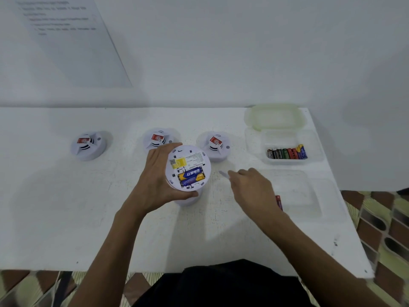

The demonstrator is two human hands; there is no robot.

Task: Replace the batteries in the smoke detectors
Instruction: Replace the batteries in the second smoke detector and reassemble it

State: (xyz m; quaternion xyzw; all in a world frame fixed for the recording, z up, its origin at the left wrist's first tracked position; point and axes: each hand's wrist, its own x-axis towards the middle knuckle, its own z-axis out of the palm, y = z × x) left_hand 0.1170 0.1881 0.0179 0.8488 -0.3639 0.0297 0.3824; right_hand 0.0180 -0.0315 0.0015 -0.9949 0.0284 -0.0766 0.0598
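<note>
Three smoke detectors (88, 146) in a row on the table (66, 218); to their right, batteries (287, 153) in a container (276, 140); lid (275, 116) behind.

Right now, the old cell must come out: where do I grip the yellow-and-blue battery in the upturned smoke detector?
From above: the left hand holds the round white smoke detector recess-up. The yellow-and-blue battery lies flat inside, so probably lift one end, then pinch its long sides, once the right hand drops its small white piece.

the white smoke detector (188, 160) is held underside up, its open bay holding a blue-and-yellow battery (191, 175).
</note>
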